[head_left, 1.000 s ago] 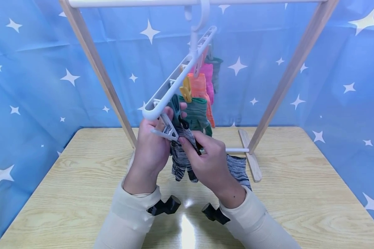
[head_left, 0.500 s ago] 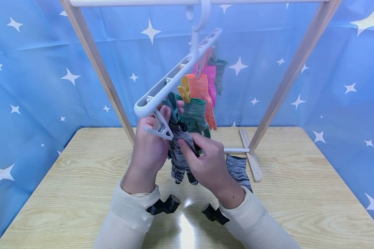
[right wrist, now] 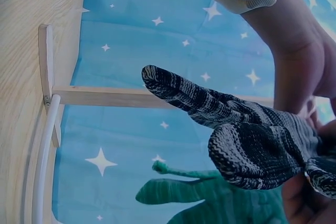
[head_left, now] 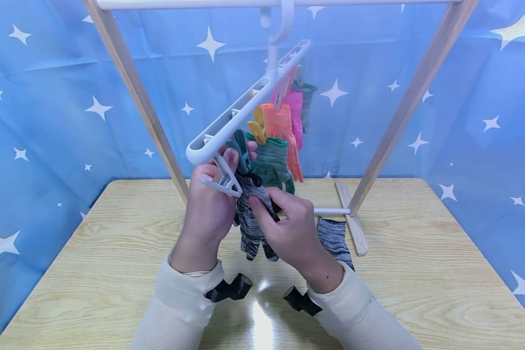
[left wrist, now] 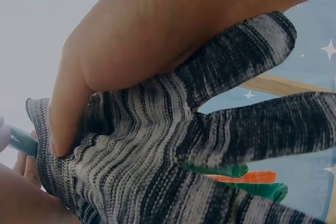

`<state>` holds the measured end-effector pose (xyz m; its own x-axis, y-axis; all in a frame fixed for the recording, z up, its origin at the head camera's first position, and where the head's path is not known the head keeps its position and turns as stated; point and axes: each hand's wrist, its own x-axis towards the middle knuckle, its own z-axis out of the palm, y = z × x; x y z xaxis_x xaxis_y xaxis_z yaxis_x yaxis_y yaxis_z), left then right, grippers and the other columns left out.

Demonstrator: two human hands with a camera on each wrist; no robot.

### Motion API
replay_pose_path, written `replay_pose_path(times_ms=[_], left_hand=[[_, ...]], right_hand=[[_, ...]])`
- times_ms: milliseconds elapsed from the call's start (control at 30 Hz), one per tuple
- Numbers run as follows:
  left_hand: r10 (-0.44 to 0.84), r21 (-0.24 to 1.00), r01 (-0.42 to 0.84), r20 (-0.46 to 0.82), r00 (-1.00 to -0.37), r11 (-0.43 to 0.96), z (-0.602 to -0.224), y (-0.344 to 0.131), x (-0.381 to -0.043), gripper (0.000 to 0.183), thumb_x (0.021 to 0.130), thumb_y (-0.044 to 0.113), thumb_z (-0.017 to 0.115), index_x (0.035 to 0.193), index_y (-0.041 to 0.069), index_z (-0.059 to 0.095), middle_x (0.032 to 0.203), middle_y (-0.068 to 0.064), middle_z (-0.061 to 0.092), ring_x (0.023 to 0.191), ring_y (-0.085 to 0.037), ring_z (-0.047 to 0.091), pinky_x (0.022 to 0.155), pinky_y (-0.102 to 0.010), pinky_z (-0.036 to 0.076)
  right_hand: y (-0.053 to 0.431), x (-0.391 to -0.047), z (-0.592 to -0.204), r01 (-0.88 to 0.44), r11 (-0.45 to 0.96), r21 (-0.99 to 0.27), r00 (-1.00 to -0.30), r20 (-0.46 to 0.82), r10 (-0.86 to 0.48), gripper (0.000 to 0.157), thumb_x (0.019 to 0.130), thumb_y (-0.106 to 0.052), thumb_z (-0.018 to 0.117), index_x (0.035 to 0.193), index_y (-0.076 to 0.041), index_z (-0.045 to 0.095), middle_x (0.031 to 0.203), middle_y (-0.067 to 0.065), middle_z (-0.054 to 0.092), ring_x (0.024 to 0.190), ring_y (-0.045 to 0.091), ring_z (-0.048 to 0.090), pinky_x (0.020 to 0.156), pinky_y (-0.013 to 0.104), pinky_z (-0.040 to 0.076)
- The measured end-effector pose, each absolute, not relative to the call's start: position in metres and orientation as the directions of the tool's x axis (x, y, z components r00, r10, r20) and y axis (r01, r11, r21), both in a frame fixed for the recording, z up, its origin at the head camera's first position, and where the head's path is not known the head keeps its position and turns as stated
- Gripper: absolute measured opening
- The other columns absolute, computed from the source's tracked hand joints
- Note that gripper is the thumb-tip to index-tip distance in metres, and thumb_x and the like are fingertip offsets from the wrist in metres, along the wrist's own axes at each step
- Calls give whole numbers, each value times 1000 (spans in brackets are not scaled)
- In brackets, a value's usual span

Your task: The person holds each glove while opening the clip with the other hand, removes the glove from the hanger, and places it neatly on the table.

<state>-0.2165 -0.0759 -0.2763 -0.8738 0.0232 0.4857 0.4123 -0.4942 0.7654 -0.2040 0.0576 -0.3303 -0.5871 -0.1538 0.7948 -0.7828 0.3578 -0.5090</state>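
My left hand (head_left: 207, 209) holds a dark green clothespin (head_left: 242, 153) under the near end of the white hanger (head_left: 227, 129). With thumb and fingers, my right hand (head_left: 288, 226) pinches a black-and-white striped knit glove (head_left: 250, 214) near its cuff, just below that clothespin. The glove's fingers hang down. A white clothespin (head_left: 235, 188) dangles against my left hand. In the left wrist view, the glove (left wrist: 142, 145) fills the middle and the green clothespin (left wrist: 22, 141) shows at the far left. Whether the clothespin bites the cuff is hidden.
Farther along the hanger hang a green glove (head_left: 269, 158), an orange glove (head_left: 282, 126) by a yellow clothespin (head_left: 258, 127), a pink glove (head_left: 295, 114) and a grey-green glove (head_left: 307, 104). Another striped glove (head_left: 332, 236) lies on the table (head_left: 113, 253). Wooden posts (head_left: 402, 107) flank the hanger.
The hanger's near end has swung left and slightly down, with the clothespins and my left hand following a little. The pinched glove sits slightly lower. Both hands keep their holds.
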Motion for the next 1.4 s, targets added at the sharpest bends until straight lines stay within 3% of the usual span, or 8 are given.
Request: replay_pose_path(times_ms=[200, 467, 833, 1167, 1400], left_hand=[[12, 759, 435, 503, -864, -485, -277, -75, -217, 19, 105, 8, 40, 119, 3, 53, 106, -5, 66, 104, -28, 57, 116, -40, 32], [6, 756, 456, 520, -854, -469, -274, -76, -216, 28, 105, 10, 42, 126, -3, 55, 107, -2, 67, 104, -22, 58, 104, -42, 40], [-10, 758, 463, 517, -856, -460, -273, -76, -215, 24, 104, 8, 43, 121, 3, 59, 107, -3, 66, 105, -27, 57, 105, -40, 39], [-16, 784, 441, 483, -875, -437, -274, -78, -215, 22, 105, 10, 43, 122, 3, 55, 108, -4, 67, 105, -28, 59, 106, -44, 40], [-13, 782, 449, 493, -870, -432, -275, -78, -215, 21, 105, 11, 43, 121, 5, 56, 106, -3, 67, 104, -30, 59, 103, -46, 40]], right_hand=[[59, -203, -330, -785, 361, -504, -584, 796, -160, 6, 92, -6, 68, 88, -2, 71, 69, 3, 63, 59, 8, 54, 53, 22, 46], [60, -202, -330, -784, 378, -492, -581, 797, -166, 4, 88, -1, 68, 85, -4, 69, 66, 2, 59, 56, 8, 50, 49, 24, 44], [65, -199, -332, -771, 406, -490, -598, 776, -200, 5, 88, -3, 67, 84, -6, 66, 61, -3, 49, 51, 5, 40, 46, 19, 33], [75, -197, -340, -735, 440, -517, -647, 729, -224, 15, 90, -5, 65, 77, -10, 59, 59, -5, 41, 49, 4, 36, 44, 21, 31], [86, -195, -344, -654, 456, -604, -746, 617, -252, 35, 94, -10, 65, 67, -14, 42, 58, -6, 30, 47, 7, 29, 44, 24, 27]])
